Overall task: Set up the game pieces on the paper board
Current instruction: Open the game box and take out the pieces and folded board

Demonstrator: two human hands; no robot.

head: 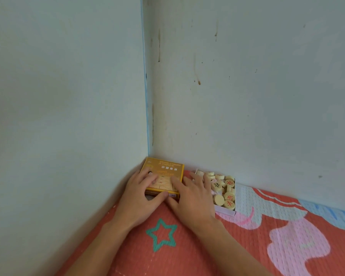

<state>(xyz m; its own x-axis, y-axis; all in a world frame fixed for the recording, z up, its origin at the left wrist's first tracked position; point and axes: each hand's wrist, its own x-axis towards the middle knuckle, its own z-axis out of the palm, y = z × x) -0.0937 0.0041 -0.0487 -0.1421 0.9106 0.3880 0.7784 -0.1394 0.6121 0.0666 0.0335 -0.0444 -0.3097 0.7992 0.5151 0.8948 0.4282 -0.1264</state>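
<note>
Walls [247,86]: two pale blue-grey painted walls meet in a corner with a blue strip down the joint; the right one carries brown drip stains.
Mat [217,246]: a red quilted mat with a green star outline near the middle and pink, white and blue shapes to the right, running up to the foot of both walls.
Left hand [139,198]: palm down on the yellow box, fingers spread flat over its lid, thumb curled around the near edge — pressing on it rather than pinching.
Right hand [191,198]: palm down, reaching across both containers; the thumb side lies on the right part of the yellow box, the outer fingers extend over the left edge of the tray. Fingers are loosely spread; whether they grip anything I cannot tell.
Yellow box [163,172]: a flat yellow cardboard box with printed characters and a board picture on the lid, pushed into the corner, touching or nearly touching the left wall.
Tray [226,211]: an open white cardboard tray just beside the box on its right, against the right wall.
Game pieces [225,192]: round pale wooden discs heaped in the tray — some face up with red characters, one with a dark character, others on edge or blank side up.
Paper board: cannot be seen unfolded anywhere on the mat.
</note>
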